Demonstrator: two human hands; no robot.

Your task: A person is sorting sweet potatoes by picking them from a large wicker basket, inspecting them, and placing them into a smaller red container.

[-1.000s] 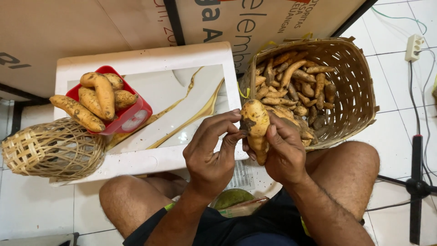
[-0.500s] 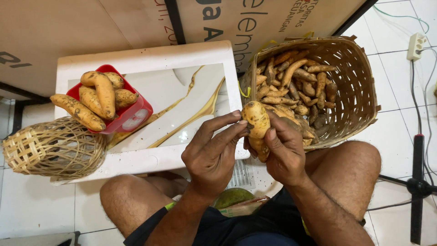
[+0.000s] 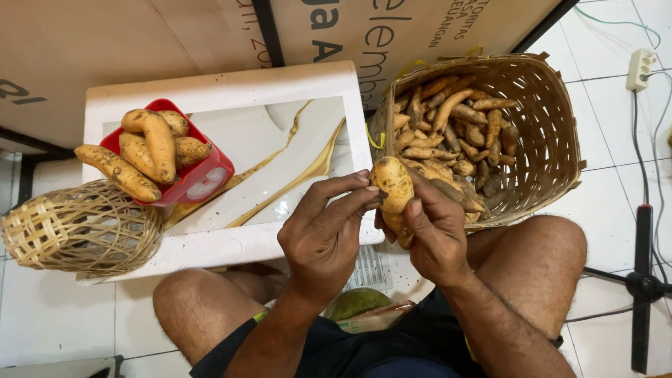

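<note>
Left hand: raised over the lap, palm turned inward, fingers curled; thumb and forefinger tips pinch the upper end of a sweet potato.

Right hand: opposite the left, fingers wrapped around the lower half of the same sweet potato, thumb laid up its side. Both hands closed on it.

Sweet potato: upright, yellow-brown, held in the air between the knees, just in front of the near edge of the white tray and beside the rim of the big basket.

Big basket: woven, tilted toward the person, about half full of more sweet potatoes, touching the right knee.

White tray: its right edge sits close to the big basket; its middle is bare.

Red bowl: at the tray's left end, heaped with four or five sweet potatoes, one jutting out over the rim.

Small basket: woven, lying on its side against the tray's left corner.

Tiled floor: open to the right, crossed by cables and a black stand.
</note>
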